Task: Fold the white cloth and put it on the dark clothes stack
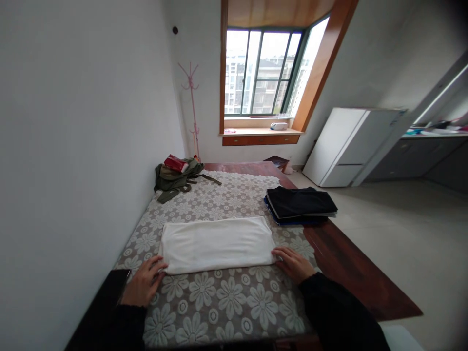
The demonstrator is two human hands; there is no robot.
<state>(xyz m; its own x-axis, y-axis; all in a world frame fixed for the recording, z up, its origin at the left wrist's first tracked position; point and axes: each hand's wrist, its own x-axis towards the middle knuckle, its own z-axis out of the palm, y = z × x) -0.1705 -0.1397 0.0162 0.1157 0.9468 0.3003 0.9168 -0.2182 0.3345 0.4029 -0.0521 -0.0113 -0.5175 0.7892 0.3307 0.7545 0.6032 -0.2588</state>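
Observation:
A white cloth (219, 243), folded into a long flat rectangle, lies on the flower-patterned tablecloth (230, 297) in front of me. My left hand (144, 280) is at its near left corner, thumb and fingers closed on the edge. At the near right corner, my right hand (292, 262) pinches the other end of the same cloth. The fabric lies mostly smooth between both hands, with slight creases toward its right end. Just beyond my right hand sits a stack of folded dark clothes (302, 204), black on top with grey and blue edges below.
An olive-green backpack (170, 178) with a red packet (176, 163) on it rests at the far left, against the wall. The table's bare reddish wood edge (358, 268) runs along the right. Farther back stand a pink coat rack (193, 105) and a white fridge (334, 146).

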